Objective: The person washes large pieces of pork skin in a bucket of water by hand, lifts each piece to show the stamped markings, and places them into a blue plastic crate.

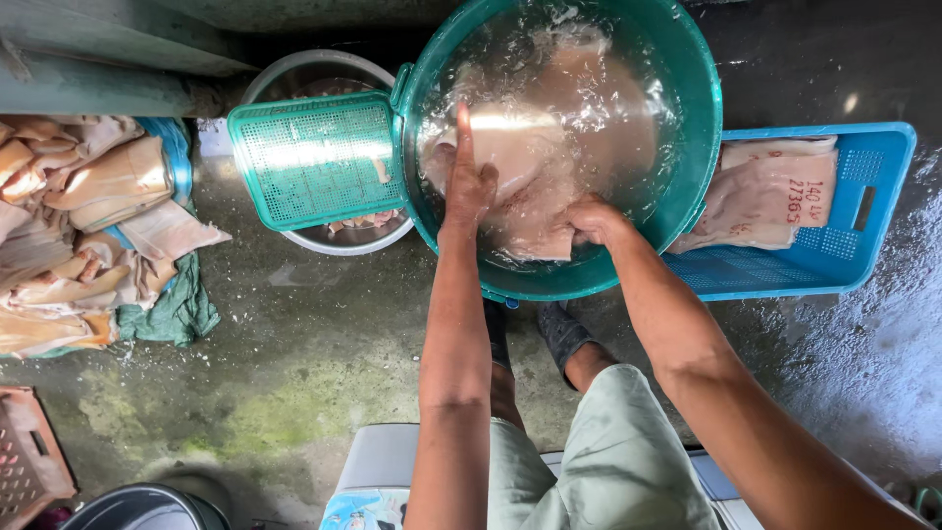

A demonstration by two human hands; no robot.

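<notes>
Upper centre: left hand (469, 186) flat, released, on pale slab (530, 186) in green basin (702, 108); right hand (594, 218) grasping slab edge. Best rinsed kept submerged.

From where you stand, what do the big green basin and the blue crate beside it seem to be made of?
Green basin: likely plastic, smooth and glossy, judging by its even colour and thin moulded rim. Blue crate: also plastic by the look, matte, with a perforated moulded grid and a cut-out handle.

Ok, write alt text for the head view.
Both hands, left hand and right hand, handle pale pork skin in a water-filled green basin. A blue crate beside it holds more skin; a green plastic basket rests over a metal bowl.
</notes>
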